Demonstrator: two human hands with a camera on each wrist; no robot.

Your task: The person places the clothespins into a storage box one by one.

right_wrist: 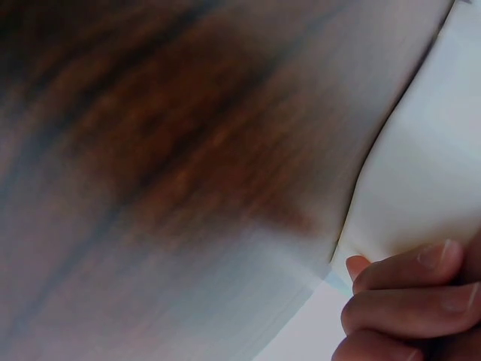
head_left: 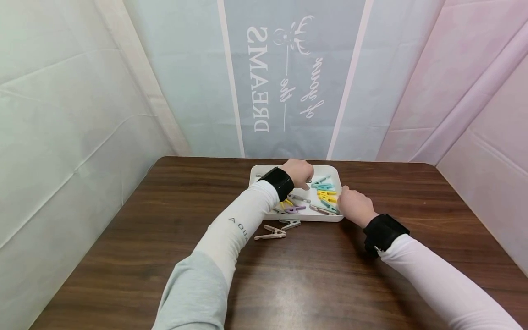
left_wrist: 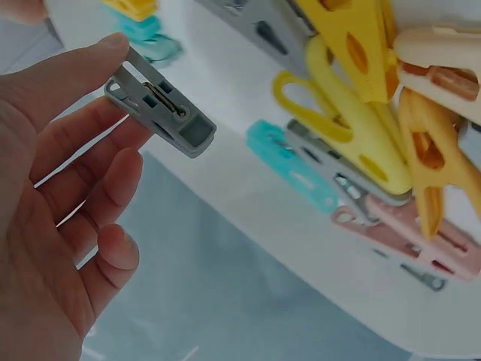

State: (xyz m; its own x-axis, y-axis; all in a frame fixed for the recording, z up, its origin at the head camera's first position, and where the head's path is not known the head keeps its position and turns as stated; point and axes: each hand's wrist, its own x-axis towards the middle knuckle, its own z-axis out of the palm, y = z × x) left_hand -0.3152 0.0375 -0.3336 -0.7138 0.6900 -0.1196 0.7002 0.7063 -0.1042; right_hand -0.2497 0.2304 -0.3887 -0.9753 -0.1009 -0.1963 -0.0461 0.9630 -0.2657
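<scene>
In the left wrist view my left hand (left_wrist: 83, 165) pinches a grey clothespin (left_wrist: 161, 105) between thumb and fingers, with the other fingers loosely bent. From the head view, that same hand (head_left: 298, 172) is above the far middle of a white tray (head_left: 303, 218). At the tray's right edge my right hand (head_left: 355, 206) grips the rim; its curled fingers (right_wrist: 409, 308) lie against the white outer wall in the right wrist view. Yellow clothespins (head_left: 327, 197), teal clothespins (head_left: 323, 183) and a purple clothespin (head_left: 295, 209) lie in the tray.
Two pale clothespins (head_left: 272, 233) lie on the brown wooden table (head_left: 297, 284) just in front of the tray. A printed curtain (head_left: 284, 82) hangs behind the table's far edge. Pale fabric walls stand on both sides.
</scene>
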